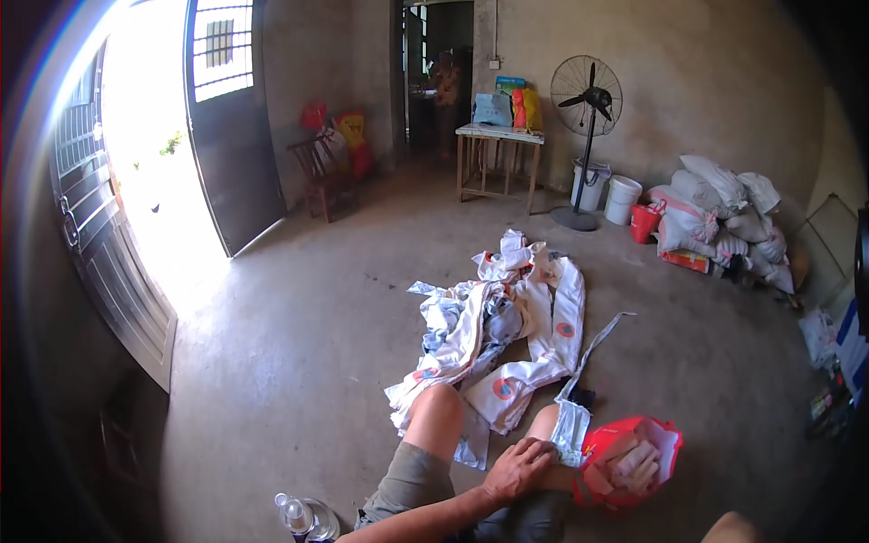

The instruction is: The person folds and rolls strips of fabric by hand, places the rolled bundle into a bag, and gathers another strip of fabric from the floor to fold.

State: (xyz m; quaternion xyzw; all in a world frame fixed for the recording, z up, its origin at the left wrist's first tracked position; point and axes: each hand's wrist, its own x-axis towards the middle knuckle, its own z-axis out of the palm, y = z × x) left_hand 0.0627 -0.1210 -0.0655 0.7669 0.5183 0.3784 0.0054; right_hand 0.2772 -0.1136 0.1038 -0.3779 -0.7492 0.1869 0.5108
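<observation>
My left hand (523,469) reaches across to my right knee. Its fingers are bent and pressed against the near edge of a white printed fabric piece (570,433) draped over that knee, from which a long strap (597,342) trails onto the floor. Beside the knee stands an open red bag (605,489) holding several pale pinkish pieces (635,463). In front of my legs lies a heap of white fabric strips (471,339) with orange and blue round prints. A rounded bit of skin shows at the bottom right edge; my right hand itself is out of sight.
A glass jar (294,514) stands on the floor by my left side. Farther off are a pedestal fan (587,136), white buckets (622,199), stacked sacks (715,204), a small table (498,134) with bags, a wooden chair (319,176) and an open door (233,154). A person (446,90) is in the far doorway.
</observation>
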